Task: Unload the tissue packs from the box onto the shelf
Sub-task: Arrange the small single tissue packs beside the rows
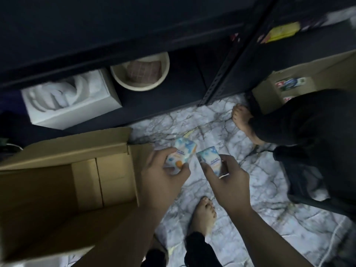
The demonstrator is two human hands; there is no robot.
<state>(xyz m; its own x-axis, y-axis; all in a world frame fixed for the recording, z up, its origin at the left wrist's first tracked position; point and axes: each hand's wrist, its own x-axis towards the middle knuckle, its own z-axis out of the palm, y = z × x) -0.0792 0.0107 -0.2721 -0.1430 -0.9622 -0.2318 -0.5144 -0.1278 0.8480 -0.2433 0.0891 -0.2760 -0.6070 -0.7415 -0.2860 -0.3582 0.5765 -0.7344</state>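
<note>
While both arms reach out over the marble-pattern floor point(250, 189), each hand grips one tissue pack. Left hand point(163, 170) has fingers curled round a blue-white pack with an orange spot point(182, 153); right hand point(229, 180) pinches a second pack point(209, 157) just beside it, the two packs nearly touching. Both packs are held above the floor, right of the open cardboard box point(67, 182), whose visible inside shows only bare cardboard. Dark shelf point(173, 89) ahead carries a white foam block point(71, 99) and a beige bowl point(140, 72) on its bottom level. Bare foot point(204, 214) below the hands. Frame is blurry, so pack print is unreadable.
</note>
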